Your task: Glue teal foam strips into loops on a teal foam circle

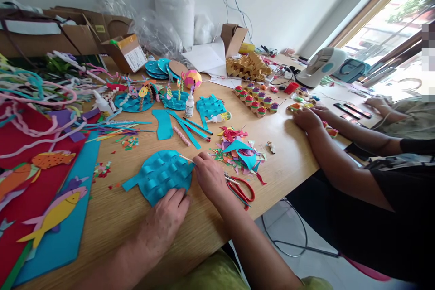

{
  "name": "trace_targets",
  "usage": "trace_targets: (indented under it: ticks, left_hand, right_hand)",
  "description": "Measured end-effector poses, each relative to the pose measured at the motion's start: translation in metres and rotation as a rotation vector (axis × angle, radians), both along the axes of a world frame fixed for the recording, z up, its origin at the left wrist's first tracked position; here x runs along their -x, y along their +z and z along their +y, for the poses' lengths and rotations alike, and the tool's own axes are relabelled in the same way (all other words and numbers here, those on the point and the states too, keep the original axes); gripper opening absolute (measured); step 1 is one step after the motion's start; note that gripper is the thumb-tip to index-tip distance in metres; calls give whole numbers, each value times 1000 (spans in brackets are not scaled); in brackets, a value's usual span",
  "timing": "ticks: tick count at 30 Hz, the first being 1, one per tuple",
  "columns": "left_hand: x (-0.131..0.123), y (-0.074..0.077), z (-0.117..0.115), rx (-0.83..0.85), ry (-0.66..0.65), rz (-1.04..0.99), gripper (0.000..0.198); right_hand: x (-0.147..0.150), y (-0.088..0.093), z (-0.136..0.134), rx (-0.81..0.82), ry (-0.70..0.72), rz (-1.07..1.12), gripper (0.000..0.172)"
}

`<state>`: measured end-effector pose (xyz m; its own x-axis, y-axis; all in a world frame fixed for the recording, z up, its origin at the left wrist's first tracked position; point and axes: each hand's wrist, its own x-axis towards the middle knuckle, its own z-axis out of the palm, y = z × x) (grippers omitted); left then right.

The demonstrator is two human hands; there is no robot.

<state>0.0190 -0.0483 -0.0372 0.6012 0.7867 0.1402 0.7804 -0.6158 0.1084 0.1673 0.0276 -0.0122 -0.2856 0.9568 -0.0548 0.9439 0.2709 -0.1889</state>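
Note:
A round blue woven paper piece (160,176) lies on the wooden table (292,163) in front of me. My left hand (165,219) rests on its near edge, fingers curled down on the paper. My right hand (211,176) is closed in a pinch on a thin wooden stick (186,159), whose tip touches the piece's right rim. Red-handled scissors (242,188) lie just right of my right hand.
Paper scraps (238,148), blue strips (190,129) and glue bottles (189,105) lie beyond. Red and blue sheets with paper fish (50,213) fill the left. A co-worker's hands (307,118) work at the right near rows of small coloured pieces (255,99). Boxes and bags line the wall.

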Motion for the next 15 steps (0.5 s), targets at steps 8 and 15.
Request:
trace_targets:
  ticks: [8, 15]
  left_hand:
    - [-2, 0, -4, -31, 27, -7, 36]
    - [-2, 3, -4, -79, 41, -18, 37]
  right_hand:
    - [4, 5, -2, 41, -23, -20, 20]
    - [5, 8, -5, 83, -24, -16, 18]
